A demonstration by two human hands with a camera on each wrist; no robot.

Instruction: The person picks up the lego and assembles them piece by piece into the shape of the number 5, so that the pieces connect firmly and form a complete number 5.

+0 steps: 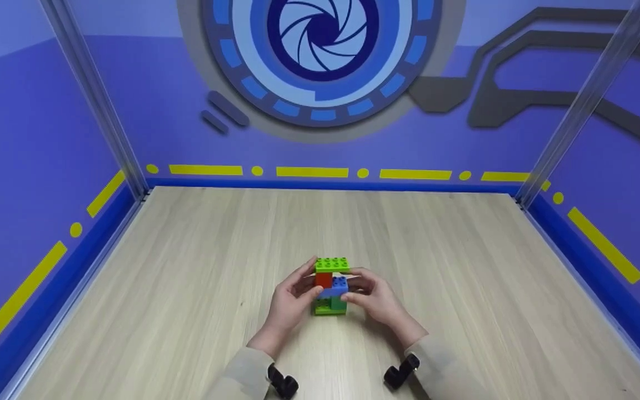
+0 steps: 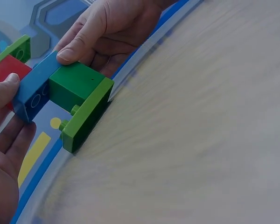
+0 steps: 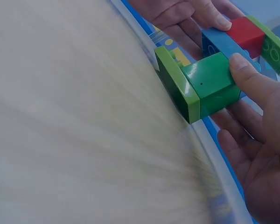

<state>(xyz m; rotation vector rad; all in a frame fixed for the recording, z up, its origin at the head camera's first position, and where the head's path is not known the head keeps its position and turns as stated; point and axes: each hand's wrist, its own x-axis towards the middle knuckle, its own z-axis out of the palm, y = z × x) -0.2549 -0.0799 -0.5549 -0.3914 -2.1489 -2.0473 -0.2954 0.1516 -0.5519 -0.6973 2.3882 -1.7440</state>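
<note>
Both hands hold one stack of building bricks near the front middle of the table. From top to bottom it has a light green plate [image 1: 332, 264], a red brick [image 1: 324, 280] at the left, a blue plate [image 1: 335, 290], a dark green brick [image 2: 79, 83] at the right and another light green plate [image 3: 177, 84]. My left hand [image 1: 286, 306] grips the left side, its thumb at the seam of red and blue. On the other side my right hand [image 1: 380, 303] pinches the stack, thumb on the dark green brick by the blue plate. The stack's far side is hidden.
The wood-grain table [image 1: 214, 266] spreads around the hands. Blue-purple panels [image 1: 131, 111] with yellow markings wall it at the back, left and right, joined by metal corner posts [image 1: 100, 100]. Black devices [image 1: 283, 381] sit at both sleeves.
</note>
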